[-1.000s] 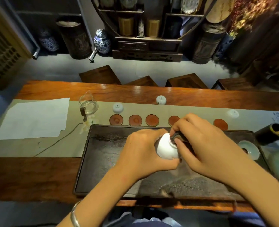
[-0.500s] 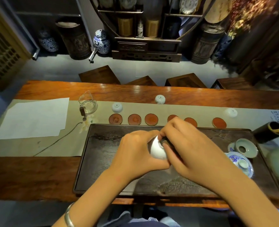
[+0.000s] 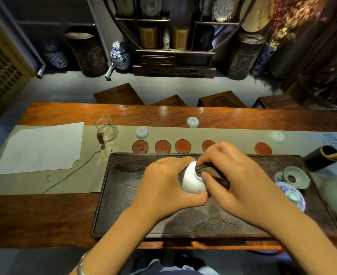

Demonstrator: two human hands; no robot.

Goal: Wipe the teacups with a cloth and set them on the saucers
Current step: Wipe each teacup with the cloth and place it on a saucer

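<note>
Left hand (image 3: 166, 185) clasps the teacup (image 3: 192, 180); right hand (image 3: 241, 179) pinches the cloth (image 3: 211, 171). Rotate the cup steadily, wiping its rim.

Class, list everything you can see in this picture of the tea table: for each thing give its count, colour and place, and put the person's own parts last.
teacup in hand: one, white, held over the tray
cloth: one, dark, pressed at the held cup's mouth
upturned teacups: three, white, on the runner and table behind the saucers
saucers: five showing, reddish brown, in a row behind the tray
tray: one, dark, on the wooden table
glass pitcher: one, clear, left of the saucers
paper sheet: white, far left
blue-and-white dish: one, tray's right end
left hand: grips the cup
right hand: pinches the cloth
</note>
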